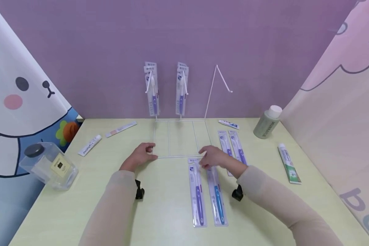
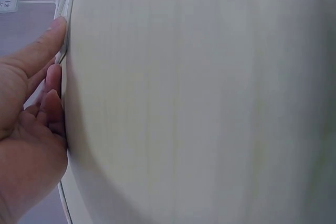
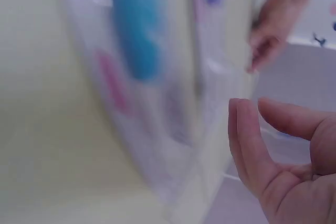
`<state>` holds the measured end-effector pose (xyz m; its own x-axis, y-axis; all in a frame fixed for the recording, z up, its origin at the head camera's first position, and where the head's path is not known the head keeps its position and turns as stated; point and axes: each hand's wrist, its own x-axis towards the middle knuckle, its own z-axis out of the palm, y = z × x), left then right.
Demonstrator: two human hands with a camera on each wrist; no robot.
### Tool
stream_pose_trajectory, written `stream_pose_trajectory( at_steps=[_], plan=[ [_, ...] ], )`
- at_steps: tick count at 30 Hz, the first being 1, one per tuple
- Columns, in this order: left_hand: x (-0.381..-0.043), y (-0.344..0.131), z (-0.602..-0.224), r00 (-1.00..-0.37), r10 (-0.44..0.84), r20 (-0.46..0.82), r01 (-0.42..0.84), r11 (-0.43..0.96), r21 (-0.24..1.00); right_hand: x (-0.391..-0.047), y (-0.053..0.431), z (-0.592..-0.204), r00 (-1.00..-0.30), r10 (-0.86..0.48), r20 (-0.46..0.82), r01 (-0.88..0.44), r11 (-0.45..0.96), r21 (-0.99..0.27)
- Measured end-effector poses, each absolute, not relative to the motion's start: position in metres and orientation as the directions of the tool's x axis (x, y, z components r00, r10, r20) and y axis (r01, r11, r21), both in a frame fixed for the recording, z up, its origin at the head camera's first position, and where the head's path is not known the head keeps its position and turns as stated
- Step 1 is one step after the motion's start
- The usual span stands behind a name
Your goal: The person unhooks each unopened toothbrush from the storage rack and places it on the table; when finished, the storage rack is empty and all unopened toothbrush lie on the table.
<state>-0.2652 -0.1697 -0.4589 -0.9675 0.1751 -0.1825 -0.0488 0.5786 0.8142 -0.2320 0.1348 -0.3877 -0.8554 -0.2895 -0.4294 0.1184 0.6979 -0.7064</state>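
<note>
A white wire display rack [image 1: 181, 156] stands against the purple backdrop, its flat base lying on the table and three hooks rising at the back. Packaged toothbrushes [image 1: 152, 92] hang on the left hook, and more packs [image 1: 181, 92] on the middle one; the right hook [image 1: 223, 79] is bare. My left hand [image 1: 140, 155] holds the base's front left corner, thumb and fingers at the wire [image 2: 68, 19]. Near the front right corner, my right hand [image 1: 214, 157] hovers over a purple toothbrush pack [image 1: 198, 201] and a blue one [image 1: 218, 205]. Its thumb and fingers are apart with nothing between them.
Two more toothbrush packs [image 1: 238, 147] lie right of the rack, below a small toothpaste tube [image 1: 229, 124]. Farther right are a grey-green bottle [image 1: 265, 124] and a green-white tube [image 1: 289, 164]. A clear black-capped bottle [image 1: 53, 167], a white tube [image 1: 90, 145] and a slim box [image 1: 121, 129] lie left.
</note>
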Motion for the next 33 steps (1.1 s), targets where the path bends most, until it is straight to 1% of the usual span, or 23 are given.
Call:
stream_pose_trajectory(
  at_steps=[5, 11, 14, 17, 19, 22, 24, 26, 33],
  plan=[
    [-0.265, -0.169, -0.46, -0.97, 0.171, -0.173, -0.042, 0.584, 0.811, -0.259, 0.128, -0.354, -0.895, -0.284, -0.344, 0.079, 0.658, -0.748],
    [-0.263, -0.168, -0.46, -0.972, 0.164, -0.167, -0.04, 0.587, 0.808, -0.294, 0.112, -0.326, -0.942, -0.278, -0.188, -0.02, 0.605, -0.796],
    [-0.262, -0.167, -0.46, -0.973, 0.161, -0.164, -0.039, 0.586, 0.809, -0.313, 0.104, -0.317, -0.964, -0.258, -0.069, -0.087, 0.545, -0.834],
    [-0.262, -0.167, -0.461, -0.974, 0.161, -0.162, -0.038, 0.582, 0.812, -0.332, 0.097, -0.309, -0.976, -0.195, 0.099, -0.184, 0.485, -0.855],
    [-0.262, -0.168, -0.462, -0.973, 0.162, -0.163, -0.04, 0.577, 0.816, -0.343, 0.093, -0.305, -0.968, -0.134, 0.211, -0.25, 0.475, -0.844],
    [-0.262, -0.168, -0.462, -0.973, 0.164, -0.163, -0.04, 0.574, 0.818, -0.358, 0.086, -0.298, -0.946, -0.045, 0.322, -0.301, 0.492, -0.817],
    [-0.262, -0.168, -0.462, -0.973, 0.166, -0.163, -0.04, 0.574, 0.818, -0.365, 0.082, -0.295, -0.936, -0.007, 0.351, -0.309, 0.491, -0.815],
    [-0.262, -0.168, -0.462, -0.972, 0.169, -0.163, -0.038, 0.574, 0.818, -0.371, 0.078, -0.291, -0.936, 0.013, 0.352, -0.305, 0.471, -0.828],
    [-0.263, -0.17, -0.461, -0.972, 0.161, -0.17, -0.049, 0.573, 0.818, -0.381, 0.065, -0.282, -0.943, 0.02, 0.332, -0.283, 0.475, -0.833]
  ],
)
